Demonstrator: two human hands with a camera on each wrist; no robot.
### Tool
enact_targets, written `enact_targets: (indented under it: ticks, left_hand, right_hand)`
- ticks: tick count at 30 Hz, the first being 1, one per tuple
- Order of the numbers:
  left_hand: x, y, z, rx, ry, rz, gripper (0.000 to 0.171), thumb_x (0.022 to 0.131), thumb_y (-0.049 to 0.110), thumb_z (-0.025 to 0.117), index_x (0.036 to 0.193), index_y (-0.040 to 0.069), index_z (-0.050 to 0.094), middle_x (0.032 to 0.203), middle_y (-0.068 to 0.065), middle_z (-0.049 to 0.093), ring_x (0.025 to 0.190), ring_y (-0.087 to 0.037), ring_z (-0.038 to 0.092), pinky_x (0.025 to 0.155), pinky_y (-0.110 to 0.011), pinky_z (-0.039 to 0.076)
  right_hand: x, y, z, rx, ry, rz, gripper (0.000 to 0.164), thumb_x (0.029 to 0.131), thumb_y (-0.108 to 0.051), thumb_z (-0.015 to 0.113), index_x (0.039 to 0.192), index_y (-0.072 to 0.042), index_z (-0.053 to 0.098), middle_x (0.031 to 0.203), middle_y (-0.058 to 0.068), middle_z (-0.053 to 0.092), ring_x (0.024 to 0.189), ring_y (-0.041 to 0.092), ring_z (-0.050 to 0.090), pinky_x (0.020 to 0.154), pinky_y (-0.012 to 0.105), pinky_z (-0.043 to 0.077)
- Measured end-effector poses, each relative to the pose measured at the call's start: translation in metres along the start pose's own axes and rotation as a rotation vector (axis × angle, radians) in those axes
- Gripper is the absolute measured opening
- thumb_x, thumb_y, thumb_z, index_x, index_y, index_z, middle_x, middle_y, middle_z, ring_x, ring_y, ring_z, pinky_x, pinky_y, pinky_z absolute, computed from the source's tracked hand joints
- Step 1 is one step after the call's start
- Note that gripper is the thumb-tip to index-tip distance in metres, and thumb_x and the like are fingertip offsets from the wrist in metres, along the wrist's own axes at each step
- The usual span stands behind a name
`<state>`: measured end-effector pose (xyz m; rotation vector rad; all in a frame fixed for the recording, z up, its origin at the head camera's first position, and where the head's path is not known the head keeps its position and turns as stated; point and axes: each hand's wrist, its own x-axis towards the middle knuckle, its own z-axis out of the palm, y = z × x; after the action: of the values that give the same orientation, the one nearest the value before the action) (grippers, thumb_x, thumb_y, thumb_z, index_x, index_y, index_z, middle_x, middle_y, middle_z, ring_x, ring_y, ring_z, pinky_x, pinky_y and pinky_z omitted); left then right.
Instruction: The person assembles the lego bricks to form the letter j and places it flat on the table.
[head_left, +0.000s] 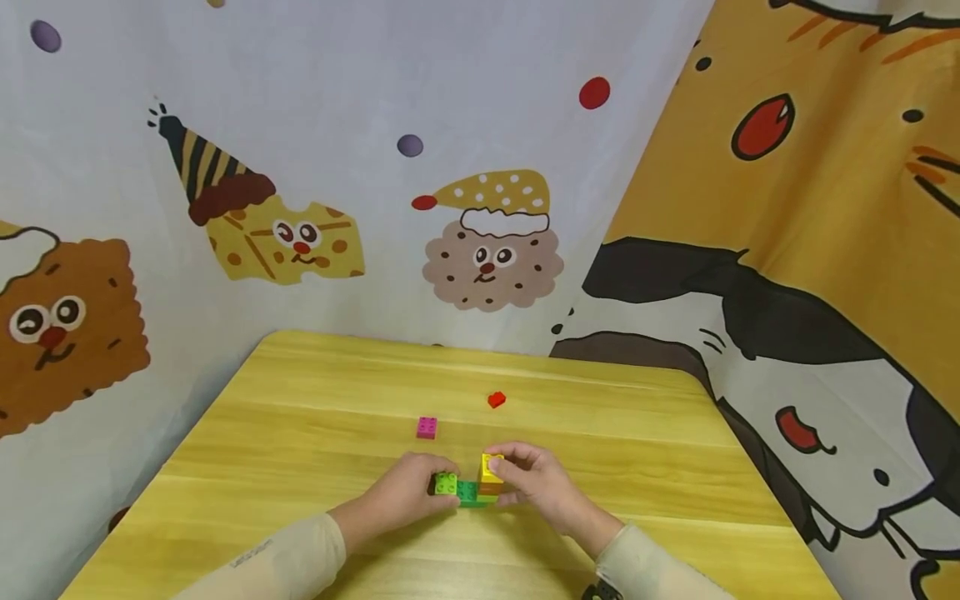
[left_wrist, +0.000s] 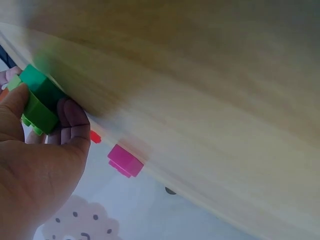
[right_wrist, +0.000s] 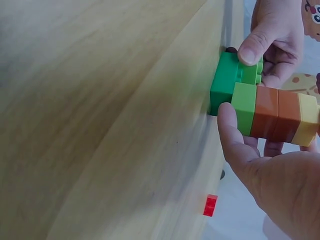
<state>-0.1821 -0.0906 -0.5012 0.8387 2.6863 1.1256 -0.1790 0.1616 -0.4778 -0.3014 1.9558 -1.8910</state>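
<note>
A long dark green toy building brick [head_left: 467,492] lies low on the table between the two hands. At its left end sits a light green brick [head_left: 446,482], pinched between the thumb and fingers of my left hand [head_left: 405,493]. A small tower rises from its right end: a light green brick [right_wrist: 243,107], two orange-brown bricks [right_wrist: 276,114] and a yellow brick [right_wrist: 306,120] on top. My right hand [head_left: 549,490] grips this tower, fingers at the yellow top and down near the base. In the left wrist view, the fingers partly cover the bricks.
Beyond the hands, a magenta brick [head_left: 427,427] lies on the wooden table [head_left: 315,400]. A small red piece [head_left: 497,400] is farther back, a little to the right. A printed cartoon curtain [head_left: 480,83] hangs behind the table's far edge and along its right side.
</note>
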Motion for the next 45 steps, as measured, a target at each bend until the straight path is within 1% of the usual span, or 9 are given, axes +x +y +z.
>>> enact_targets:
  ticks: [7,13,16,22,26,30,37,42,45]
  left_hand:
    - [0.0,-0.001,0.0,-0.008,-0.001,0.018,0.035,0.083,0.027,0.082,0.112,0.009,0.072,0.088,0.013,0.066,0.068,-0.001,0.055,0.059,-0.02,0.05]
    - [0.0,-0.002,-0.004,0.008,-0.001,0.013,0.037,0.083,0.027,0.082,0.113,0.008,0.071,0.09,0.012,0.066,0.07,-0.001,0.055,0.06,-0.02,0.05]
    - [-0.001,-0.003,-0.006,0.007,0.004,0.011,0.036,0.083,0.027,0.082,0.112,0.008,0.072,0.092,0.01,0.067,0.072,-0.001,0.056,0.062,-0.02,0.05]
    - [-0.002,-0.011,-0.012,0.013,0.026,0.017,0.036,0.083,0.025,0.082,0.112,0.006,0.071,0.094,0.007,0.069,0.075,-0.002,0.057,0.065,-0.02,0.051]
    - [-0.003,-0.017,-0.016,0.024,0.045,0.014,0.035,0.083,0.024,0.081,0.112,0.006,0.071,0.096,0.004,0.07,0.074,-0.002,0.058,0.066,-0.021,0.052]
    - [-0.002,-0.021,-0.018,0.032,0.047,0.01,0.036,0.083,0.025,0.081,0.112,0.006,0.071,0.097,0.004,0.071,0.075,-0.002,0.058,0.066,-0.021,0.051]
    - [-0.002,-0.022,-0.02,0.026,0.042,-0.012,0.035,0.084,0.026,0.081,0.113,0.007,0.071,0.094,0.007,0.069,0.071,-0.003,0.056,0.063,-0.021,0.05]
    - [-0.004,-0.021,-0.02,0.017,0.038,-0.018,0.036,0.084,0.026,0.081,0.114,0.007,0.07,0.093,0.007,0.068,0.07,-0.003,0.056,0.062,-0.021,0.051]
    - [-0.005,-0.022,-0.02,0.022,0.041,-0.021,0.037,0.084,0.026,0.081,0.114,0.008,0.07,0.095,0.006,0.069,0.071,-0.002,0.056,0.063,-0.022,0.05]
  right_hand:
    - [0.0,0.0,-0.001,-0.005,-0.014,-0.007,0.038,0.096,-0.029,0.067,0.127,-0.008,0.064,0.117,0.014,0.06,0.101,0.028,0.063,0.083,0.058,0.054]
    - [0.005,-0.001,-0.002,-0.02,-0.028,-0.004,0.039,0.096,-0.031,0.067,0.129,-0.01,0.064,0.119,0.015,0.06,0.103,0.031,0.062,0.083,0.057,0.054]
    - [0.007,-0.001,0.0,-0.029,-0.031,-0.006,0.043,0.096,-0.032,0.067,0.13,-0.008,0.062,0.12,0.016,0.06,0.105,0.033,0.062,0.083,0.055,0.055]
    - [0.019,0.0,0.007,-0.025,-0.021,-0.006,0.047,0.095,-0.033,0.068,0.132,-0.005,0.061,0.119,0.015,0.061,0.106,0.033,0.061,0.082,0.055,0.055]
    - [0.025,-0.001,0.012,-0.012,-0.025,-0.008,0.044,0.094,-0.033,0.069,0.13,-0.009,0.063,0.119,0.015,0.061,0.11,0.036,0.059,0.084,0.056,0.054]
    - [0.028,-0.002,0.014,-0.005,-0.026,-0.007,0.042,0.094,-0.033,0.069,0.13,-0.011,0.064,0.118,0.014,0.061,0.11,0.038,0.058,0.084,0.055,0.054]
    - [0.031,-0.004,0.013,0.009,-0.039,0.0,0.044,0.094,-0.031,0.069,0.131,-0.007,0.062,0.117,0.013,0.061,0.108,0.034,0.059,0.085,0.056,0.054]
    - [0.032,-0.007,0.009,-0.007,-0.053,0.006,0.046,0.098,-0.035,0.063,0.134,-0.006,0.06,0.126,0.014,0.061,0.112,0.034,0.06,0.087,0.056,0.053]
    - [0.035,-0.011,0.002,-0.029,-0.031,-0.004,0.047,0.099,-0.04,0.06,0.134,-0.009,0.06,0.13,0.015,0.059,0.117,0.037,0.057,0.09,0.058,0.05]
